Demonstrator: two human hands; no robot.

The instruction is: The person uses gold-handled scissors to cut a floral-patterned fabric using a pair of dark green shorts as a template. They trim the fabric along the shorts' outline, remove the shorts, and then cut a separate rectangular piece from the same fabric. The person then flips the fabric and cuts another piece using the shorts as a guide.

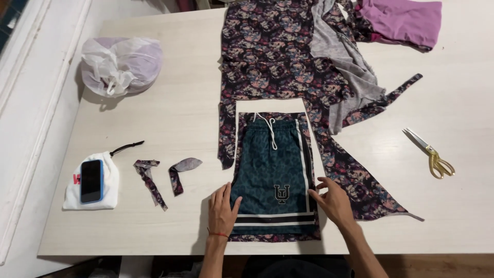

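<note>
Teal patterned shorts [270, 170] with a white drawstring and black-and-white side stripes lie flat at the near middle of the pale wooden table [170, 118], on top of a dark floral fabric [267, 51] that spreads away to the far side and trails off to the right. The left hand [222, 208] rests palm down on the near left edge of the shorts, fingers straight and close together, thumb out onto the cloth. The right hand [333, 201] presses the near right edge where shorts meet floral fabric, fingers slightly spread and bent; neither hand pinches anything. To the right lie gold-handled scissors [431, 153], well apart. To the left lie two fabric scraps [164, 177], a phone [91, 180] on a white pouch [95, 190], and farther off a knotted plastic bag [121, 64]. Grey and purple cloth [401, 20] sit at the far right
</note>
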